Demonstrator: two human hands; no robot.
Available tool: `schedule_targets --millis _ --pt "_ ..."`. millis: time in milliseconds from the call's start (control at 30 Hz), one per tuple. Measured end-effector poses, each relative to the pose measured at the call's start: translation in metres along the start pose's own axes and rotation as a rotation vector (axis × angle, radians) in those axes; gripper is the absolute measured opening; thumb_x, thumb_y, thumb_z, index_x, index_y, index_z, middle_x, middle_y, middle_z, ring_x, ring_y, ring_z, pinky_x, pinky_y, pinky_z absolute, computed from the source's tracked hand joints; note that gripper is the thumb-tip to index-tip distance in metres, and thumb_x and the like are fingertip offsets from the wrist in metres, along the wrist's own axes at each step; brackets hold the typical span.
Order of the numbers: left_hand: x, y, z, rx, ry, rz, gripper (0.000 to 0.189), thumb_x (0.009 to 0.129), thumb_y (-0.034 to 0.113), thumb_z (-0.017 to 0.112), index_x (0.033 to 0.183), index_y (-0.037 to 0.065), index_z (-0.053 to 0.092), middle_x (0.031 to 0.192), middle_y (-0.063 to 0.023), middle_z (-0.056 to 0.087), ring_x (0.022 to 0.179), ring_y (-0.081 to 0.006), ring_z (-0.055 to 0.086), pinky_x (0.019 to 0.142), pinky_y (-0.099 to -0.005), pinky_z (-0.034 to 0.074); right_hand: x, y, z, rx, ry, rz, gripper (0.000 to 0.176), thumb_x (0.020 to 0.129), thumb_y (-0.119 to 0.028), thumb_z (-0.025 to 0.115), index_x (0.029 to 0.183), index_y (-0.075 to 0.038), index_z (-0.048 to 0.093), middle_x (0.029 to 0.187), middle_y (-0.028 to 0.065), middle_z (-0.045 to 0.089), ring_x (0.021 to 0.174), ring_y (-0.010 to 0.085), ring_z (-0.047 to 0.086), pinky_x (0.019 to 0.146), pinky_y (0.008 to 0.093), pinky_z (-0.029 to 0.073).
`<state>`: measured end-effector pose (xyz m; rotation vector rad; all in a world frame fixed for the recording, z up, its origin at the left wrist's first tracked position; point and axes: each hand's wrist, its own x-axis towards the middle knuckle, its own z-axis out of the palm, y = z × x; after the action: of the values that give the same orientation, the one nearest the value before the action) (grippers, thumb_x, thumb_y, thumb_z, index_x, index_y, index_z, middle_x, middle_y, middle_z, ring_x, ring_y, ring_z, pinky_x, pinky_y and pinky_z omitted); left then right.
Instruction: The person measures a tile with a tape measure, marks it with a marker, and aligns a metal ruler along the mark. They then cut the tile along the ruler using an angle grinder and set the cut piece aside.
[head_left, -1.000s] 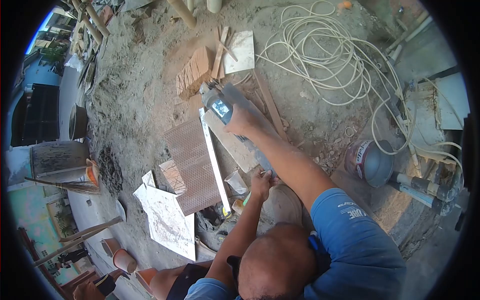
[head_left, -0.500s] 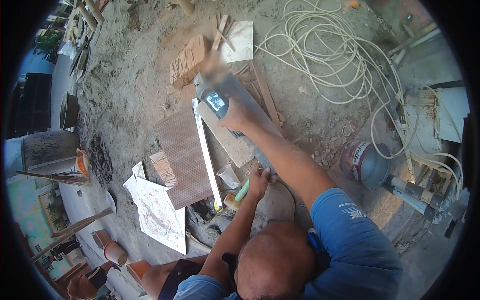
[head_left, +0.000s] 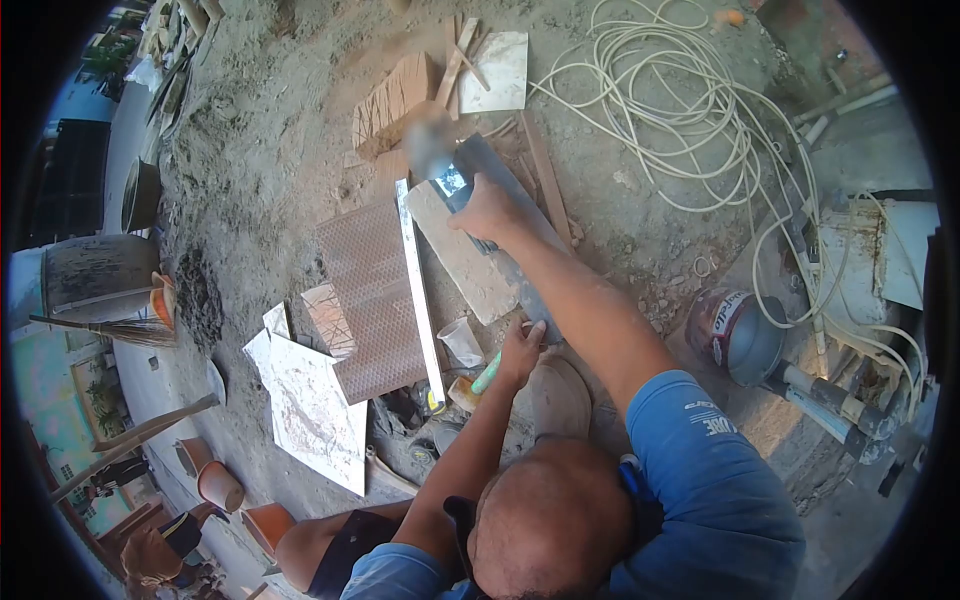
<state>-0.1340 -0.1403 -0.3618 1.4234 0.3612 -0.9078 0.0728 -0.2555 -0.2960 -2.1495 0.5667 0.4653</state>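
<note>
My right hand (head_left: 487, 212) is stretched forward and grips a hand-held power cutter (head_left: 450, 183), whose front end is blurred by dust. The cutter sits on the far part of a long grey tile (head_left: 530, 285) that lies on a beige slab (head_left: 462, 268). At the tile's near end my left hand (head_left: 522, 350) has its fingers curled over the edge. A green-handled tool (head_left: 487, 373) lies just beside that hand. My shoe (head_left: 560, 395) is planted close below it.
A metal straightedge (head_left: 418, 290) and a brown patterned tile (head_left: 372, 300) lie left of the slab. White tile pieces (head_left: 310, 410) and a plastic cup (head_left: 462, 342) lie nearer. Coiled white hose (head_left: 680, 110) and a paint can (head_left: 735, 335) are to the right, on sandy ground.
A blur of dust has appeared at the cutter's front end. My right hand keeps the cutter on the tile and my left hand stays at the near end. The view shifted slightly.
</note>
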Motion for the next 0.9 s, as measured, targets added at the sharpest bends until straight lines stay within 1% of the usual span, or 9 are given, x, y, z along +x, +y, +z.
schedule_targets --millis 33,100,133,233,267,333,433,700,900 --pt "0.003 0.002 -0.002 -0.007 0.005 0.0 0.019 0.099 0.015 0.057 0.112 0.002 0.051 0.095 -0.0086 0.064 0.081 -0.0134 0.062 0.072 -0.0292 0.053 0.001 0.0 0.001 -0.005 -0.006 -0.003 0.081 0.065 -0.031 0.081 0.131 0.001 0.047 0.127 0.0227 0.061 0.117 0.0363 0.061 0.098 0.0426 0.051" --pt "0.012 0.005 -0.005 -0.202 -0.02 -0.068 0.022 0.1 0.021 0.058 0.115 0.005 0.054 0.095 -0.0047 0.062 0.084 -0.0123 0.059 0.077 -0.0301 0.051 0.001 0.001 0.002 -0.008 0.041 -0.006 0.082 0.065 -0.031 0.081 0.132 0.002 0.046 0.127 0.0233 0.061 0.117 0.0363 0.061 0.098 0.0425 0.051" --pt "0.015 0.004 -0.006 -0.208 -0.019 -0.067 0.022 0.1 0.021 0.058 0.115 0.005 0.054 0.095 -0.0047 0.062 0.084 -0.0123 0.059 0.077 -0.0301 0.051 0.002 0.001 0.002 -0.013 0.039 -0.009 0.082 0.065 -0.031 0.081 0.132 0.002 0.046 0.127 0.0233 0.061 0.117 0.0363 0.061 0.098 0.0425 0.051" --pt "0.024 -0.002 -0.007 -0.262 -0.025 -0.08 0.017 0.1 0.02 0.057 0.106 0.005 0.061 0.087 -0.002 0.062 0.07 -0.0109 0.056 0.065 -0.0284 0.05 0.0 0.005 -0.001 -0.011 0.02 0.003 0.083 0.065 -0.03 0.081 0.133 0.003 0.046 0.128 0.0244 0.06 0.118 0.0366 0.061 0.098 0.042 0.051" --pt "0.026 -0.006 -0.006 -0.265 -0.024 -0.083 0.017 0.1 0.02 0.057 0.106 0.005 0.061 0.087 -0.002 0.062 0.07 -0.0109 0.056 0.065 -0.0284 0.05 -0.001 0.006 -0.001 -0.006 0.018 0.004 0.084 0.065 -0.03 0.081 0.133 0.004 0.046 0.128 0.0251 0.06 0.118 0.0368 0.061 0.098 0.0418 0.052" --pt "0.025 -0.005 -0.003 -0.271 0.013 -0.062 0.016 0.1 0.019 0.057 0.099 0.004 0.062 0.082 -0.0016 0.062 0.065 -0.0103 0.055 0.06 -0.0275 0.049 0.0 0.008 0.0 -0.003 0.013 0.004 0.084 0.065 -0.03 0.081 0.134 0.004 0.046 0.128 0.0258 0.06 0.118 0.037 0.061 0.098 0.0416 0.052" --pt "0.024 -0.001 -0.001 -0.233 0.029 -0.059 0.016 0.1 0.019 0.056 0.098 0.005 0.063 0.079 -0.0007 0.062 0.063 -0.0098 0.054 0.059 -0.0274 0.048 -0.002 0.009 0.001 0.008 0.005 0.008 0.083 0.065 -0.029 0.081 0.133 0.005 0.046 0.127 0.0265 0.061 0.118 0.0373 0.061 0.098 0.0415 0.051" --pt "0.023 0.006 0.002 -0.153 0.066 -0.081 0.021 0.102 0.023 0.053 0.099 0.004 0.063 0.08 -0.0012 0.062 0.064 -0.0103 0.055 0.06 -0.0288 0.05 -0.003 0.006 0.0 0.012 -0.019 0.025 0.078 0.066 -0.028 0.081 0.129 0.005 0.049 0.126 0.0261 0.061 0.117 0.037 0.062 0.097 0.0416 0.052" --pt "0.026 0.006 0.003 -0.132 0.082 -0.099 0.023 0.102 0.024 0.053 0.097 0.004 0.063 0.079 -0.0016 0.061 0.063 -0.0106 0.054 0.059 -0.0294 0.05 0.001 0.008 0.002 0.006 -0.02 0.01 0.079 0.065 -0.029 0.081 0.129 0.004 0.049 0.126 0.0254 0.061 0.116 0.037 0.061 0.097 0.0414 0.051"
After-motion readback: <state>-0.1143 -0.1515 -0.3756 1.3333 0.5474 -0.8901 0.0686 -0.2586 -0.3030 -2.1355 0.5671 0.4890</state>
